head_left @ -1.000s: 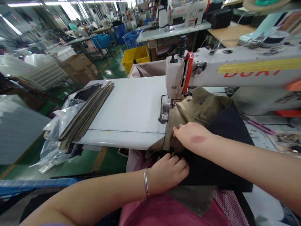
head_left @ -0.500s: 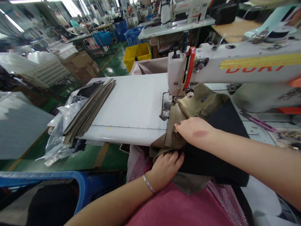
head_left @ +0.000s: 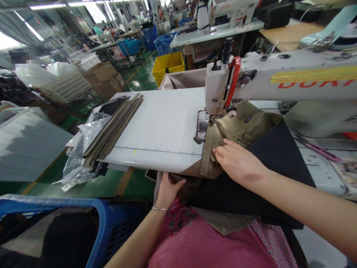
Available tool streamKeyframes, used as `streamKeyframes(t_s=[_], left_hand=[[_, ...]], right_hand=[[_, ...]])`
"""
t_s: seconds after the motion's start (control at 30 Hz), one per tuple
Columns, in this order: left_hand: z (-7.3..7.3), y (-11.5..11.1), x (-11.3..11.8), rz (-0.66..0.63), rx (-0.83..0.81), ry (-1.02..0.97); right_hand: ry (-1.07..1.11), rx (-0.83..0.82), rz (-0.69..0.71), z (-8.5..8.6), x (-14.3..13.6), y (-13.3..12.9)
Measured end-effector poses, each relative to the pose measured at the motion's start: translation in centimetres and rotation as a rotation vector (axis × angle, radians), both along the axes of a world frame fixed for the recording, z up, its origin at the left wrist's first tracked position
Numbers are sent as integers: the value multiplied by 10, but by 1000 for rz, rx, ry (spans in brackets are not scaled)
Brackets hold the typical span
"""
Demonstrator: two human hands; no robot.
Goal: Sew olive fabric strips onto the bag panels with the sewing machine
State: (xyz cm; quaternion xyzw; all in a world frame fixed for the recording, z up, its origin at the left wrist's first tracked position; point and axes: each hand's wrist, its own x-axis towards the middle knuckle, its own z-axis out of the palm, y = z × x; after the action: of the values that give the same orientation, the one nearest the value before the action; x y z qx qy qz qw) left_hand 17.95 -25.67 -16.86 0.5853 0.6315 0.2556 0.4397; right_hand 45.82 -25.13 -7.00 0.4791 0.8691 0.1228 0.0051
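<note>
An olive fabric piece (head_left: 237, 124) lies under the presser foot of a white sewing machine (head_left: 213, 89). A narrow olive strip (head_left: 206, 152) runs along its left edge toward me. My right hand (head_left: 237, 158) rests on the fabric just right of the strip, fingers bent and gripping the cloth, the index finger a little apart. A black fabric panel (head_left: 275, 160) extends beneath my right forearm. At the table's front edge, my left hand (head_left: 167, 191) reaches up beside the hanging olive cloth. Its thumb points right against the cloth; the other fingers are mostly hidden under the edge.
A stack of olive strips (head_left: 114, 130) lies at the left of the white table (head_left: 164, 123), beside clear plastic (head_left: 80, 145). A blue basket (head_left: 102, 219) with dark cloth stands at lower left. Purple-handled scissors (head_left: 320, 149) lie right. A yellow bin (head_left: 169, 65) stands behind.
My left hand has left the top of the olive cloth and moved left to the table's front edge. My right index finger has lifted apart. The whole view has shifted slightly.
</note>
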Motion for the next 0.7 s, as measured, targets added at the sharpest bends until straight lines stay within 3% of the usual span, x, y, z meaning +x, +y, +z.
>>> streamKeyframes(t_s=[0.1, 0.17, 0.23, 0.33, 0.4, 0.47, 0.57, 0.7], left_hand=[[6, -1, 6, -104, -175, -113], [31, 2, -4, -150, -218, -144], [68, 14, -21, -165, -187, -130], [124, 58, -37, -182, 124, 162], [146, 99, -31, -354, 365, 415], [153, 141, -12, -519, 514, 672], [145, 189, 28, -675, 581, 883], [132, 205, 73, -756, 650, 945]], right_hand=[[49, 3, 11, 0, 7, 1], [73, -5, 10, 0, 13, 0], [84, -12, 18, 1, 16, -1], [85, -18, 28, 2, 16, -2], [87, -29, 26, 2, 13, -2], [92, -36, 16, 3, 9, -3], [117, -30, -4, 7, 4, -5], [207, -62, -56, 9, 1, -7]])
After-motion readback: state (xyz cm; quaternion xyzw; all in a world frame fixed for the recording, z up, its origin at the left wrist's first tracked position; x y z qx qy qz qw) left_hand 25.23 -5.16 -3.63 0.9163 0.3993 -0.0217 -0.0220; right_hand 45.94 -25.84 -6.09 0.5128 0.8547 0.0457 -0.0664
